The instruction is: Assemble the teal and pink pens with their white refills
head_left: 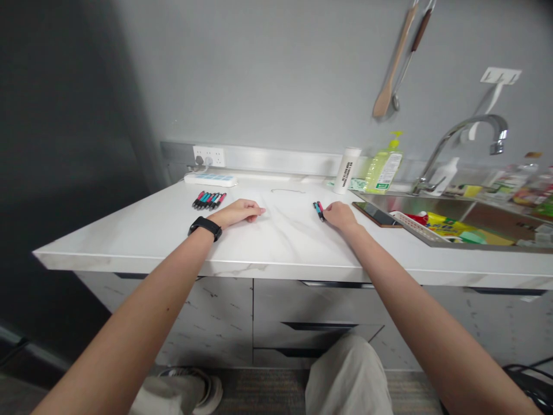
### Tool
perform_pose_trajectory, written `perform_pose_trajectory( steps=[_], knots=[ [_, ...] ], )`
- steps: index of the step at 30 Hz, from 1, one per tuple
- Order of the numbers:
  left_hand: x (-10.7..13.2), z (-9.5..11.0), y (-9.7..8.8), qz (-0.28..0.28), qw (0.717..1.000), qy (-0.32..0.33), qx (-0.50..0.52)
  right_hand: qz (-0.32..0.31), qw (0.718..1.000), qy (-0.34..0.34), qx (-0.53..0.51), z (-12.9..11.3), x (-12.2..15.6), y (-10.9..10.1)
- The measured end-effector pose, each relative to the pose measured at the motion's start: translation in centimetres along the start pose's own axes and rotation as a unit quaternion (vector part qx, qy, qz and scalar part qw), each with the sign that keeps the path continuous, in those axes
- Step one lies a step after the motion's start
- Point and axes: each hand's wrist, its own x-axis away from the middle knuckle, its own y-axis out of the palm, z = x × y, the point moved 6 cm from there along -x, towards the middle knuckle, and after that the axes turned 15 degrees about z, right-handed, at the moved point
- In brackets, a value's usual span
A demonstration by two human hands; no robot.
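Observation:
My right hand is at the worktop with its fingers closed at the lower end of two pens, one blue and one red, lying side by side. The red one is nearest my fingertips, and part of it is hidden by them. My left hand, below a black wristband, rests on its side on the worktop with curled fingers and nothing visible in them. Just beyond it to the left lies a row of several pens in red, blue and white with black ends, placed close together.
The white worktop carries a power strip at the back left. A white bottle, a yellow-green soap bottle and a dark phone stand or lie right of centre. Farther right is the sink with its curved tap.

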Motion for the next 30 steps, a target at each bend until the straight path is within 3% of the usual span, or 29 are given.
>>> perform_pose_trajectory(
  steps=[7, 19, 25, 30],
  knots=[
    [0.0, 0.0, 0.0, 0.000, 1.000, 0.001, 0.002, -0.014, 1.000, -0.019, 0.010, -0.6, 0.1, 0.1],
    [-0.2, -0.2, 0.0, -0.001, 1.000, 0.007, -0.002, 0.003, 1.000, 0.007, 0.004, -0.3, 0.3, -0.4],
    [-0.2, -0.3, 0.0, -0.003, 1.000, 0.007, 0.006, 0.015, 0.999, -0.045, 0.012, -1.0, 0.3, -0.6],
    [-0.3, -0.5, 0.0, -0.001, 1.000, 0.011, 0.004, -0.010, 0.998, -0.056, 0.013, -1.1, 0.5, -0.4]
  ],
)
